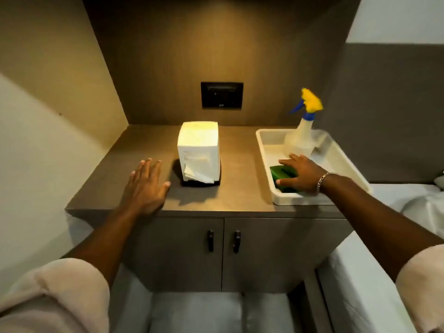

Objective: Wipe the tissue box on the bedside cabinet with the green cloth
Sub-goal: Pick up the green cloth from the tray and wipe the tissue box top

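A white tissue box (199, 150) stands upright on a dark base in the middle of the grey bedside cabinet top (240, 188), with a tissue hanging out of its front. My left hand (144, 186) lies flat and open on the cabinet top, just left of the box and not touching it. A folded green cloth (281, 173) lies in the white tray (264, 150) on the right. My right hand (300, 173) rests on top of the cloth, fingers spread over it; the cloth still lies flat in the tray.
A spray bottle (300, 138) with a yellow and blue trigger head stands at the back of the tray. A black socket panel (222, 94) is on the back wall. Two cabinet doors with dark handles (223, 241) are below. A white bed (374, 284) is on the right.
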Demonstrator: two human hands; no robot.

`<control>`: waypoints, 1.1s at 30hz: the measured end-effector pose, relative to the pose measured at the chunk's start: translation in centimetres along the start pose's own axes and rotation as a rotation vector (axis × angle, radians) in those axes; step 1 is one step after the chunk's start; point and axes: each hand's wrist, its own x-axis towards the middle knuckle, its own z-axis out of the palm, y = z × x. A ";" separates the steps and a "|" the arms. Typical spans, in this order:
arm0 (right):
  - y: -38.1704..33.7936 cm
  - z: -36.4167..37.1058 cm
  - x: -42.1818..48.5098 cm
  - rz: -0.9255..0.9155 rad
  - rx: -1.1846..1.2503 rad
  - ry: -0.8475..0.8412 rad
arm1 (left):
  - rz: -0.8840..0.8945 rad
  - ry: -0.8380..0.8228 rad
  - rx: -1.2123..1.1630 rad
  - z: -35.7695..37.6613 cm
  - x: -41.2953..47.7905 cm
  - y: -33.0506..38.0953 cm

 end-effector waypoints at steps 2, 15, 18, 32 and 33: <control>0.5 0.3 1.2 -0.020 0.032 -0.111 | -0.023 -0.057 0.057 1.1 0.5 -0.4; 0.4 1.4 1.3 0.017 0.007 0.009 | -0.027 -0.129 0.179 3.3 1.1 -1.5; 0.1 0.6 0.7 0.003 0.125 0.074 | -0.029 -0.172 0.153 2.7 1.3 -1.5; -12.8 -9.6 3.0 -0.485 0.568 0.397 | 0.303 -0.239 -0.369 -9.9 10.4 3.1; -14.1 -9.5 3.8 -0.493 0.560 0.364 | 0.317 -0.330 -0.353 -10.1 11.6 3.3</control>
